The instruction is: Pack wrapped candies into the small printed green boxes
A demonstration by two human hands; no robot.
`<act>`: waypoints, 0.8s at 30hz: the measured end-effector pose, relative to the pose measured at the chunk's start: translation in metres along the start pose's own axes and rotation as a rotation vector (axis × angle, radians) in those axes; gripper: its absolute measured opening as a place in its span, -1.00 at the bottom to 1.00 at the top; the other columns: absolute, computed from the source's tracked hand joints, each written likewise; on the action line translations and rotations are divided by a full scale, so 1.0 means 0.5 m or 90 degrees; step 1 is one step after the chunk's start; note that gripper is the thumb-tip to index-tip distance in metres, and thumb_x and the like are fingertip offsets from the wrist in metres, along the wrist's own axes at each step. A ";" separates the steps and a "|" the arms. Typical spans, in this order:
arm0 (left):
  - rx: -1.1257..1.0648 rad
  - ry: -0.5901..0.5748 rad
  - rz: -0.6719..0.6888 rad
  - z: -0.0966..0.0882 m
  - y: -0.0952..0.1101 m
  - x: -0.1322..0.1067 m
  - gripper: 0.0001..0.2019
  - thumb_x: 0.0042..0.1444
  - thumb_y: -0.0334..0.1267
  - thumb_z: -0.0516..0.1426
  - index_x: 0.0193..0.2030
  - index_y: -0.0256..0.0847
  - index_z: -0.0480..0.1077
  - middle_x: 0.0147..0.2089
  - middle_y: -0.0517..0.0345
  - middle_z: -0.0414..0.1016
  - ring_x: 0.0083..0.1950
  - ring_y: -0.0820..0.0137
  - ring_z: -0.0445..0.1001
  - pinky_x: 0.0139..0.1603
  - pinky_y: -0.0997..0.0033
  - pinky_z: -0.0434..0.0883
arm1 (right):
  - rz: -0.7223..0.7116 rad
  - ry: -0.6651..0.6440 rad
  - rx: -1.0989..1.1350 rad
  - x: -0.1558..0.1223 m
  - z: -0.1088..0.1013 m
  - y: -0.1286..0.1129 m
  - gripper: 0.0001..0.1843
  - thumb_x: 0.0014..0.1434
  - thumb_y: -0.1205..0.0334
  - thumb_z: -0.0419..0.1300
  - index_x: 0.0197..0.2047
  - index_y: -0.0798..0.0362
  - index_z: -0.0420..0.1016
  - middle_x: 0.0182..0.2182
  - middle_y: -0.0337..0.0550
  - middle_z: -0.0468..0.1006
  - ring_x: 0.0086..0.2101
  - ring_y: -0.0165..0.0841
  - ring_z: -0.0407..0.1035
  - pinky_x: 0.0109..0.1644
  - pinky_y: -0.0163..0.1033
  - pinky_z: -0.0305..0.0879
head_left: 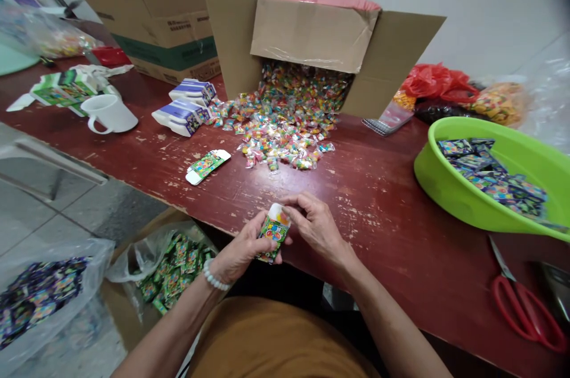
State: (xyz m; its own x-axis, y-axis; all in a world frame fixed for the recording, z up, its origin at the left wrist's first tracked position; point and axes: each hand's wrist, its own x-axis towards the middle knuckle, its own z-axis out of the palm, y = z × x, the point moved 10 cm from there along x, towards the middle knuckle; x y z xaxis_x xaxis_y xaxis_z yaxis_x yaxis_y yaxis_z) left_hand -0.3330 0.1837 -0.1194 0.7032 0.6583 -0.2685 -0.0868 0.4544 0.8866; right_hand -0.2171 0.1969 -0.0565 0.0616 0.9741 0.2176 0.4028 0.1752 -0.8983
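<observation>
My left hand (249,241) is wrapped around a small green printed candy box (272,237), held tilted over the front edge of the table. The white top flap of the box stands open. At that opening, a small clear candy packet (281,217) with orange and yellow sweets shows partly. My right hand (314,221) has thumb and fingers closed at the packet and the flap; the exact contact is partly hidden. Beyond the hands, a flattened green carton (208,167) lies on the table, and a heap of wrapped candy packets (285,135) spreads from a cardboard box (316,34).
Purple cartons (180,117), a white mug (109,114) and green cartons (66,88) stand left. A green basin (445,197) of dark packets and red-handled scissors (525,307) are right. Below the edge sit a bag of green boxes (178,268) and a bag of purple packs (44,295).
</observation>
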 end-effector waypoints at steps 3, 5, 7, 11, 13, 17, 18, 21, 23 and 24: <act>0.048 0.022 0.018 0.001 0.010 0.002 -0.48 -0.01 -0.37 0.19 0.14 -0.21 0.23 -0.25 0.08 0.51 -0.45 0.43 0.45 -0.41 0.48 0.38 | 0.028 0.018 0.035 -0.005 -0.004 0.002 -0.73 0.20 0.24 0.20 -0.01 -0.03 0.51 -0.25 -0.16 0.60 -0.28 -0.31 0.48 -0.14 -0.22 0.37; 0.064 0.038 0.021 0.002 0.014 0.003 -0.50 -0.01 -0.37 0.19 0.12 -0.21 0.25 -0.28 0.11 0.50 -0.44 0.42 0.44 -0.41 0.47 0.39 | 0.053 0.048 0.063 -0.007 -0.015 0.007 -0.68 0.19 0.19 0.21 0.03 -0.02 0.47 -0.27 -0.17 0.60 -0.32 -0.32 0.47 -0.19 -0.24 0.37; 0.054 0.045 0.028 0.006 0.016 0.005 -0.52 0.01 -0.34 0.20 0.11 -0.21 0.27 -0.29 0.11 0.50 -0.45 0.41 0.44 -0.41 0.47 0.39 | 0.049 0.075 0.065 -0.007 -0.027 0.006 -0.78 0.22 0.15 0.19 -0.09 0.01 0.52 -0.29 -0.16 0.57 -0.31 -0.33 0.45 -0.20 -0.24 0.36; -0.042 0.075 0.023 0.005 0.006 0.008 -0.60 0.15 -0.12 0.16 0.09 -0.22 0.30 -0.32 0.06 0.51 -0.48 0.38 0.46 -0.46 0.45 0.41 | -0.002 0.060 0.009 -0.009 -0.031 -0.007 -0.85 0.23 0.18 0.18 -0.28 0.00 0.57 -0.32 -0.15 0.49 -0.27 -0.31 0.40 -0.14 -0.21 0.33; -0.104 0.124 0.014 -0.006 0.000 0.010 -0.58 0.16 0.00 0.14 0.04 -0.24 0.35 -0.34 0.06 0.52 -0.49 0.36 0.46 -0.51 0.43 0.43 | -0.018 -0.021 -0.003 -0.014 -0.009 -0.013 -0.86 0.23 0.20 0.18 -0.28 -0.03 0.59 -0.27 -0.14 0.45 -0.22 -0.31 0.39 -0.09 -0.19 0.33; -0.175 0.184 -0.025 -0.016 -0.009 0.013 -0.57 0.14 0.07 0.14 -0.08 -0.29 0.42 -0.41 0.05 0.52 -0.54 0.34 0.45 -0.59 0.40 0.44 | -0.011 -0.101 0.074 -0.026 0.014 -0.011 -0.83 0.25 0.16 0.16 -0.23 -0.06 0.59 -0.14 -0.14 0.40 -0.11 -0.31 0.37 -0.01 -0.19 0.33; -0.179 0.187 -0.036 -0.015 -0.010 0.014 -0.58 0.14 0.06 0.13 -0.10 -0.30 0.43 -0.44 0.06 0.51 -0.55 0.34 0.45 -0.59 0.40 0.45 | 0.019 -0.071 0.110 -0.026 0.006 0.000 -0.83 0.25 0.13 0.16 -0.18 -0.06 0.57 -0.13 -0.14 0.41 -0.12 -0.31 0.38 -0.03 -0.20 0.35; -0.166 0.192 -0.023 -0.016 -0.006 0.015 -0.63 0.12 0.03 0.17 -0.17 -0.30 0.43 -0.47 0.07 0.51 -0.55 0.35 0.46 -0.60 0.42 0.46 | 0.160 -0.026 0.236 -0.034 0.009 0.052 -0.68 0.18 0.06 0.23 -0.01 -0.06 0.44 -0.26 -0.19 0.47 -0.31 -0.35 0.41 -0.23 -0.23 0.40; -0.135 0.181 0.008 -0.012 -0.002 0.016 -0.65 0.11 0.02 0.19 -0.21 -0.29 0.42 -0.48 0.08 0.51 -0.57 0.37 0.45 -0.62 0.46 0.44 | 0.217 -0.076 0.300 -0.042 0.041 0.068 -0.61 0.15 0.04 0.25 0.03 -0.05 0.38 -0.35 -0.24 0.47 -0.43 -0.37 0.39 -0.34 -0.25 0.40; -0.114 0.171 0.030 -0.008 0.001 0.016 -0.65 0.10 0.01 0.21 -0.23 -0.28 0.41 -0.49 0.08 0.51 -0.58 0.39 0.43 -0.65 0.48 0.42 | 0.235 -0.125 0.327 -0.047 0.064 0.069 -0.60 0.15 0.03 0.25 0.03 -0.05 0.37 -0.40 -0.27 0.45 -0.48 -0.39 0.37 -0.40 -0.26 0.39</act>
State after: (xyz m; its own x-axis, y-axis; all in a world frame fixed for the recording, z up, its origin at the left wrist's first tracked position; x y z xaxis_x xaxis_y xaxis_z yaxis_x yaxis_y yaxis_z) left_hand -0.3303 0.1916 -0.1225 0.4860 0.8050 -0.3402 -0.2540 0.5026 0.8264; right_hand -0.2336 0.1846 -0.1049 -0.0749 0.9827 -0.1696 -0.1031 -0.1768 -0.9788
